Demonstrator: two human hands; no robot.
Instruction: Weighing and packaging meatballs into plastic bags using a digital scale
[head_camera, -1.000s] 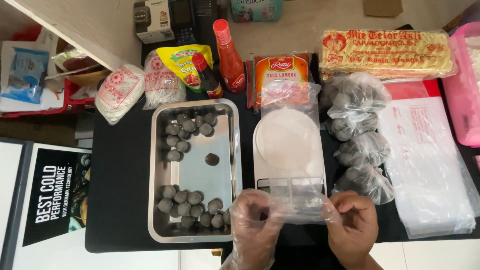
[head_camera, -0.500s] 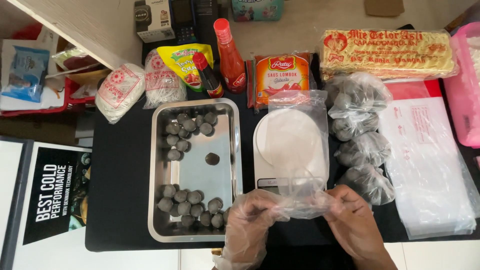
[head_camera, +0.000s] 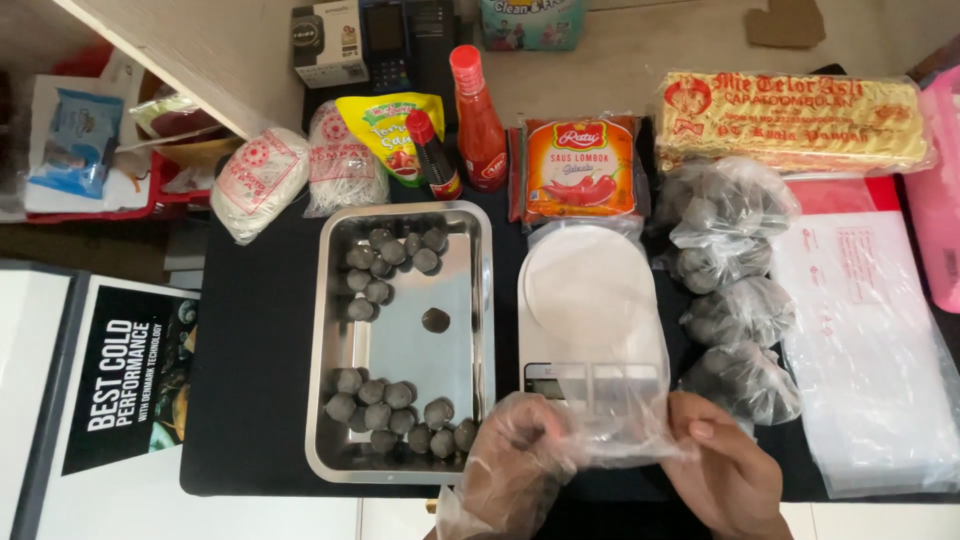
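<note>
Now both hands, left hand (head_camera: 515, 465) gloved and right hand (head_camera: 725, 470) bare, pinch one clear bag (head_camera: 610, 420); four filled bags (head_camera: 735, 270) sit at two o'clock.

1 steel tray (head_camera: 480, 300) w/ approx 20 grey meatballs (head_camera: 378, 392): 8 at top, 1 alone mid-tray, approx 11 at bottom. 4 tied clear bags of meatballs (head_camera: 742, 312) stacked right of centre, 1 white scale (head_camera: 590, 300), 2 sauce bottles (head_camera: 478, 120) upper centre. 2 white noodle packs (head_camera: 258, 182) upper left, 1 long yellow noodle pack (head_camera: 795, 120) upper right, 1 orange sauce sachet pack (head_camera: 580, 168), 2 hands (head_camera: 730, 478).
</note>
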